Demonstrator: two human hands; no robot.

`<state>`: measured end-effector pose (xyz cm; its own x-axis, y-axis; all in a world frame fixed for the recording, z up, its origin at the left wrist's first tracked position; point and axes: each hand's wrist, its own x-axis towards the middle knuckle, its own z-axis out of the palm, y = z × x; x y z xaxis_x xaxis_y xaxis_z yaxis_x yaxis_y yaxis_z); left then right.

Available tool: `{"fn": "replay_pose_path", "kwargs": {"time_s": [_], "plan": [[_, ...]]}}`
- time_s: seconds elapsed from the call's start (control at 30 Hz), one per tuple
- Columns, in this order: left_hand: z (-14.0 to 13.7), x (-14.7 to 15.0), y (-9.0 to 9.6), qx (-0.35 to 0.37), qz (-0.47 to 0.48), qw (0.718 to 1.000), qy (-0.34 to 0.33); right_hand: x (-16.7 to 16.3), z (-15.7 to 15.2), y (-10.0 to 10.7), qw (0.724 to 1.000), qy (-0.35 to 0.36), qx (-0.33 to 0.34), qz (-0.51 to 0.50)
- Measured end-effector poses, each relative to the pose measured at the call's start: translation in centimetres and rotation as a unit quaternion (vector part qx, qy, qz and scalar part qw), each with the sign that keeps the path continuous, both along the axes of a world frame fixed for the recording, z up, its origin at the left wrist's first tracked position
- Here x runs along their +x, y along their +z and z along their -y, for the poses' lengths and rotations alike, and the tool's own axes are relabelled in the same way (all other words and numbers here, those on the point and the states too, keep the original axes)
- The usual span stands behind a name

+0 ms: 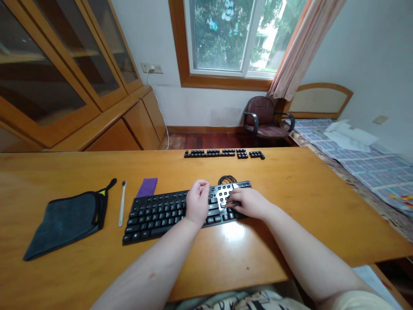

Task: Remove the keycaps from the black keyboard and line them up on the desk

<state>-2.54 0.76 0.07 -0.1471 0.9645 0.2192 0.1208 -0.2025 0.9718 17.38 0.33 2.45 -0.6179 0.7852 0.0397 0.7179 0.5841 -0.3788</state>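
A black computer keyboard [158,215] lies slightly slanted on the wooden table. Its right part shows a bare, shiny plate where several keycaps are off. My left hand [196,204] rests over the keys right of the middle, fingers curled closed; whatever they may hold is hidden. Over the bare section, my right hand [248,201] pinches a thin, metallic-looking tool [226,205] against the keyboard, its exact kind unclear. Removed black keycaps [209,153] stand in grouped rows along the table's far edge. Behind the keyboard sits its coiled black cable [227,178].
Left of the keyboard are a white toothbrush [122,206], a purple cloth [147,187] and a folded dark grey cloth [71,219] with a black loop. Beyond the wooden table [300,193] stand a maroon armchair [263,114], a bed and a glass-door cabinet.
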Motion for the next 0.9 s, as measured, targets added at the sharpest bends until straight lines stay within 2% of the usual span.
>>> {"fn": "replay_pose_path", "kwargs": {"time_s": [0.2, 0.47, 0.63, 0.73, 0.83, 0.9], "plan": [[0.1, 0.0, 0.1, 0.001, 0.001, 1.0, -0.005, 0.4, 0.0, 0.2, 1.0, 0.017, -0.009, 0.017], [0.3, -0.1, 0.3, 0.008, -0.012, 1.0, -0.014, -0.5, 0.1, 0.1, 0.996, -0.027, 0.004, 0.084], [0.7, 0.0, 0.7, 0.027, -0.101, 0.993, -0.057, -0.3, -0.2, 0.4, 0.991, -0.048, -0.001, 0.125], [1.0, 0.1, 1.2, 0.071, -0.22, 0.97, -0.074, 0.9, -0.8, 0.8, 0.983, -0.087, 0.001, 0.16], [1.2, 0.5, 1.4, 0.094, -0.335, 0.931, -0.111, 2.5, -1.2, 1.2, 0.971, -0.129, -0.005, 0.2], [1.4, 0.8, 1.2, 0.085, -0.401, 0.901, -0.139, 3.3, -1.3, 1.5, 0.963, -0.148, -0.018, 0.223]]}}
